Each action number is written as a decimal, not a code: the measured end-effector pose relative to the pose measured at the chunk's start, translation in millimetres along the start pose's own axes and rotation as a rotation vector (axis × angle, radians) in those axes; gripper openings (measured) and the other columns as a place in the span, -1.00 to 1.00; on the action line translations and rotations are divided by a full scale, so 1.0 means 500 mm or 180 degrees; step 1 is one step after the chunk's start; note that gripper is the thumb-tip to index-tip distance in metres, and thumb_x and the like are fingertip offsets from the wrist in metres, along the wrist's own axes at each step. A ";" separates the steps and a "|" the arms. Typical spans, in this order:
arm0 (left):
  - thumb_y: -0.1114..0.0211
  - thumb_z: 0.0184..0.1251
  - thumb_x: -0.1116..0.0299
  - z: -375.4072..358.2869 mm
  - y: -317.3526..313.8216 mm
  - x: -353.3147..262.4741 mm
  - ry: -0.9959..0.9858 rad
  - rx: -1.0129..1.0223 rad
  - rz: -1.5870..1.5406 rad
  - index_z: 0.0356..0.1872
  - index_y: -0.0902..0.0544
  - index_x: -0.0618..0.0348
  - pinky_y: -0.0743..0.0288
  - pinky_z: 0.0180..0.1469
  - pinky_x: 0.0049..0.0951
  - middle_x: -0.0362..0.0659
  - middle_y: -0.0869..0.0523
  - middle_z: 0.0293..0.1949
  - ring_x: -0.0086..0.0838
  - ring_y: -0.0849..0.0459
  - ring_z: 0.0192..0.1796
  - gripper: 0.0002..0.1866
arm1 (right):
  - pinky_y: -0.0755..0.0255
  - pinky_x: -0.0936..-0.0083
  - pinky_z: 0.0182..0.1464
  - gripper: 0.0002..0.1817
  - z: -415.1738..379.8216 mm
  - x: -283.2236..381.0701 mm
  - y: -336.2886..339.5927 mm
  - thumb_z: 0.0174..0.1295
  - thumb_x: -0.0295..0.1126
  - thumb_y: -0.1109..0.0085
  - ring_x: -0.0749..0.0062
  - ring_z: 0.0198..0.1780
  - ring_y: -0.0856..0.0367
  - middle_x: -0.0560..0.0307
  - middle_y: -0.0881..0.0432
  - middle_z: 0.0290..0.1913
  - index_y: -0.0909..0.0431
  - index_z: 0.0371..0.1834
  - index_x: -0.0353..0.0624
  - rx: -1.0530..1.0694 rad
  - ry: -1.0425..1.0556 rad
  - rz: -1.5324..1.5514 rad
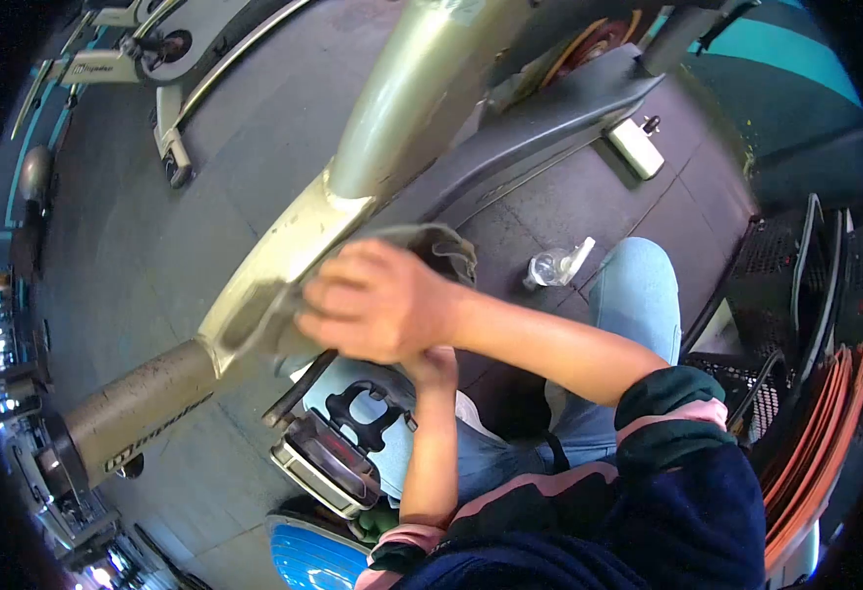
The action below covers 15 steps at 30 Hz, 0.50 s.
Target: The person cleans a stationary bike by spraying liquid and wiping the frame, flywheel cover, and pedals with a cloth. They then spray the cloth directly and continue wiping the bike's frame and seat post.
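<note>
My right hand [382,300] reaches across from the right with curled fingers, closed on a blurred grey cloth [269,320] against the cream joint [289,236] of a machine's metal frame. Part of the same dark, thin material shows beyond the wrist. Beneath the right hand is my left hand [433,366]; its fingers are mostly hidden, so its grip cannot be made out. A pedal with a black strap [328,462] is just below the hands, near my leg. The frame's lower tube [142,413] runs down to the left.
A clear spray bottle [552,266] with a white top is on the tiled floor beside my knee. Another exercise bike [171,108] stands at upper left. Black perforated racks [785,265] and orange sheet edges [820,442] are at right, a blue ball [314,559] at the bottom.
</note>
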<state>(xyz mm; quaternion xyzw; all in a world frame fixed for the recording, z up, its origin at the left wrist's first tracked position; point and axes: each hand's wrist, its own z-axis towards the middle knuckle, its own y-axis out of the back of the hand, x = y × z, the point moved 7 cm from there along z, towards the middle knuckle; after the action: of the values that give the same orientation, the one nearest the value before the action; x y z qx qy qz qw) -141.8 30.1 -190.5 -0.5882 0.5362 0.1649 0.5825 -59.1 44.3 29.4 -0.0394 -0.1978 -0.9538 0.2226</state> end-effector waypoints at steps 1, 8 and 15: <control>-0.03 0.39 0.13 0.007 0.008 0.015 0.0646 -0.0260 -0.0667 0.19 -0.44 0.14 -0.37 0.26 -0.29 -0.14 -0.55 0.16 -0.37 -0.50 0.20 -0.56 | -0.38 0.27 -0.03 -0.69 -0.014 -0.030 0.034 -0.22 -0.25 -0.23 0.27 -0.09 -0.50 0.22 -0.52 -0.16 -0.56 -0.31 0.00 0.0113 -0.0176 -0.0268; -0.11 0.29 0.36 -0.009 -0.053 0.040 0.1395 0.0217 -0.1015 -0.06 -0.56 0.12 -0.42 0.23 -0.08 -0.15 -0.64 0.04 -0.34 -0.58 0.11 -0.76 | -0.36 0.21 0.04 -0.66 -0.171 -0.266 0.283 -0.09 -0.38 -0.12 0.08 0.00 -0.48 0.05 -0.54 -0.04 -0.58 -0.14 -0.03 -0.0158 -0.0686 -0.1628; -0.20 0.23 0.49 -0.051 -0.082 0.076 0.1618 0.0722 -0.0103 -0.21 -0.55 0.11 -0.41 0.26 0.09 -0.14 -0.66 -0.06 -0.27 -0.57 0.10 -0.88 | -0.03 0.06 0.42 -0.66 -0.237 -0.280 0.309 0.26 -0.38 0.09 -0.21 0.41 -0.15 -0.28 -0.34 0.28 -0.48 0.07 -0.22 -0.1617 -0.2002 -0.1791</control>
<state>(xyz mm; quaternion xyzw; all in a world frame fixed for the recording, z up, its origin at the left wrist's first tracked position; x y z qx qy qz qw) -105.0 -19.0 -193.7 -0.5502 0.6707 -0.0585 0.4940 136.2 -72.4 -47.0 -0.3236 -0.0195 -0.9369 -0.1309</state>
